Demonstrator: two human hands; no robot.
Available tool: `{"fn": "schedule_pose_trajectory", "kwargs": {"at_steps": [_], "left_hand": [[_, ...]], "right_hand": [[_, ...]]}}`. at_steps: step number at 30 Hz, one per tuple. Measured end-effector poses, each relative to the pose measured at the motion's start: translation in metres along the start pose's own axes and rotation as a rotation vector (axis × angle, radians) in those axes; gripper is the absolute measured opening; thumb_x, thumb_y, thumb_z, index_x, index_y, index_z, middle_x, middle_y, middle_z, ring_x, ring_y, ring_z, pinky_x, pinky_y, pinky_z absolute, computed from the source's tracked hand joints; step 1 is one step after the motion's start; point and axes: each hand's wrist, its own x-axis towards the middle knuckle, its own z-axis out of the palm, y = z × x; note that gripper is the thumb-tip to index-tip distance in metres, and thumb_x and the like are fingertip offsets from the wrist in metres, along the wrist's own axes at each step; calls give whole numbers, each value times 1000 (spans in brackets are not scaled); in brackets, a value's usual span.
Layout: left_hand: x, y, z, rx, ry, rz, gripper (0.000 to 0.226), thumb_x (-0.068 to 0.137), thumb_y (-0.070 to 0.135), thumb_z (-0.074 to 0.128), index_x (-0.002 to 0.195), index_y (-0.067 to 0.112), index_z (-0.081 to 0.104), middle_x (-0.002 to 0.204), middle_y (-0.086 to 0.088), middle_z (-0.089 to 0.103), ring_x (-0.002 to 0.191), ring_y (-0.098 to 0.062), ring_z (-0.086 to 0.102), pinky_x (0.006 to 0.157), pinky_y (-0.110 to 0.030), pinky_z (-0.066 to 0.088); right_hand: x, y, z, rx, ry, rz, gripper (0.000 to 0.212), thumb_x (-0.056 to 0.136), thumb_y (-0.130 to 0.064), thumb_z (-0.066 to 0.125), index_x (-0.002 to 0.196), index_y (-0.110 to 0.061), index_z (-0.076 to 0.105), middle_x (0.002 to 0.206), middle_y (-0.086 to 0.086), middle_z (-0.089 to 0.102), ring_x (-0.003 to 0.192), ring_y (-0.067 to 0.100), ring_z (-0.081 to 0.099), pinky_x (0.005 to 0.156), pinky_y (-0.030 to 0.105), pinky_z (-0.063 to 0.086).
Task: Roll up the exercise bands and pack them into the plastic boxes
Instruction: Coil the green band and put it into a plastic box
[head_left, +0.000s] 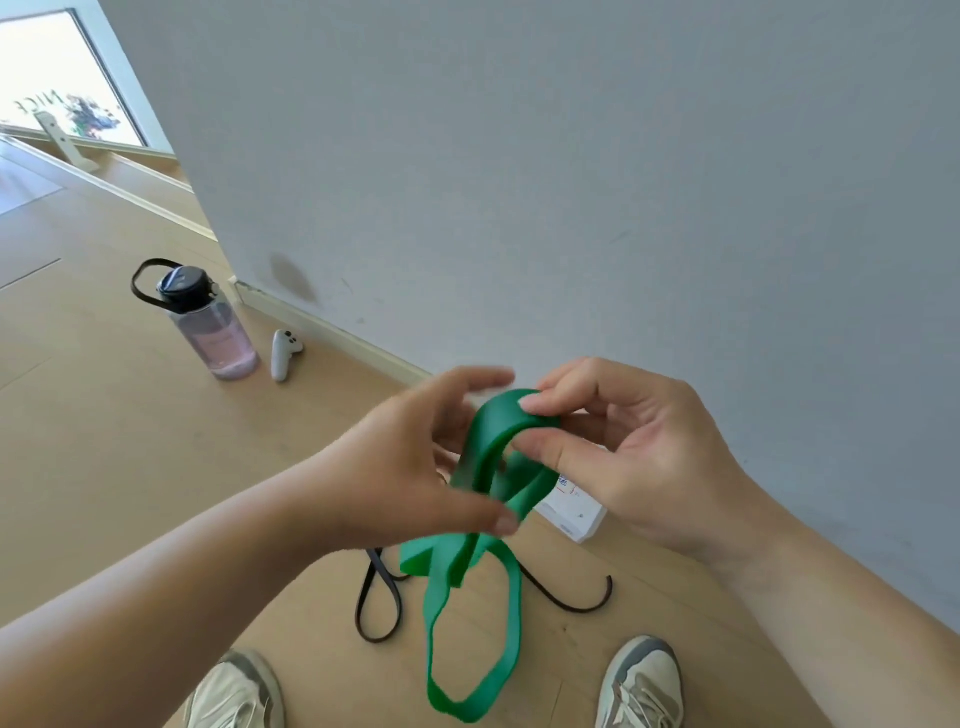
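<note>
Head view, contents listed.

1. Green band (488, 457): held in the air at centre frame. Its upper end is folded into a curl, and its long loop hangs toward 6 o'clock between two pale shoes (639, 680).
2. Right hand (634, 457): thumb and forefinger pinch the curled end.
3. Left hand (410, 462): fingers (457, 384) curled round the band at 7 o'clock of the curl, thumb across it; blurred.
4. Black band (376, 613): lying on the wooden floor (104, 467) beneath the hands, partly behind the green loop.
5. White box (576, 512): on the floor by the wall (519, 182), half hidden under the right hand.
6. Water bottle (208, 322): upright at 10 o'clock, black lid.
7. White controller (284, 353): just beside the bottle, at its 3 o'clock.
</note>
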Motion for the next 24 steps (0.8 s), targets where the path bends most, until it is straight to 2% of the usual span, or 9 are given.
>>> {"fn": "schedule_pose_trajectory", "kwargs": {"at_steps": [3, 5, 7, 9, 13, 16, 19, 21, 24], "left_hand": [[1, -22, 15, 147, -171, -164, 56, 73, 34, 86, 122, 42, 61, 110, 17, 72, 103, -2, 69, 98, -34, 57], [3, -29, 19, 125, -133, -215, 42, 74, 28, 78, 112, 41, 65, 103, 13, 72, 94, -5, 71, 92, -37, 60], [5, -27, 15, 141, -16, -182, 37, 71, 22, 73, 104, 38, 65, 88, 8, 70, 80, -12, 68, 81, -41, 61], [4, -18, 6, 76, 172, -103, 47, 72, 11, 76, 107, 40, 64, 87, 8, 69, 74, -11, 68, 74, -36, 60], [-4, 9, -5, -204, 424, 29, 44, 80, -5, 79, 111, 21, 62, 99, 8, 80, 89, -14, 78, 83, -28, 62], [-8, 27, 8, -229, 376, 69, 42, 81, -8, 78, 109, 19, 62, 100, 9, 81, 94, -12, 78, 88, -30, 62], [-7, 32, 20, -154, 337, 100, 49, 79, -3, 81, 112, 27, 61, 105, 8, 79, 94, -13, 78, 84, -39, 64], [-5, 32, 21, -147, 329, 89, 54, 79, 1, 82, 115, 34, 59, 97, 2, 79, 87, -22, 78, 77, -50, 63], [-4, 27, 21, -137, 313, 113, 57, 80, 1, 82, 120, 34, 57, 89, -2, 79, 85, -26, 77, 80, -50, 62]], "right_hand": [[2, -1, -4, 37, 81, 19, 22, 81, 2, 81, 83, -19, 73, 91, -4, 78, 87, 21, 77, 81, 32, 64], [5, 1, -13, -21, 137, 51, 20, 83, -2, 81, 85, -20, 73, 93, -3, 78, 89, 20, 76, 83, 33, 63], [6, 8, -28, -107, 175, 125, 19, 86, -8, 80, 89, -24, 71, 93, -3, 77, 90, 17, 75, 84, 33, 62], [7, 16, -45, -241, 155, 252, 21, 89, -14, 78, 94, -30, 64, 94, -3, 73, 93, 19, 72, 88, 36, 60], [2, 28, -53, -393, -45, 468, 31, 85, -16, 80, 96, -26, 54, 101, -5, 69, 103, 9, 67, 106, 45, 50], [1, 24, -37, -279, -116, 395, 36, 81, -8, 82, 96, -17, 51, 111, -1, 72, 114, 8, 67, 112, 42, 47], [1, 12, -23, -23, -119, 265, 42, 78, 0, 86, 92, -16, 49, 111, -2, 74, 110, 16, 72, 103, 37, 55], [3, 7, -19, -8, -102, 219, 37, 79, -3, 86, 97, -21, 59, 105, 2, 74, 101, 21, 74, 96, 44, 59], [4, 8, -17, -76, -112, 188, 39, 82, -8, 84, 108, -35, 73, 101, -1, 72, 97, 18, 73, 93, 43, 60]]}}
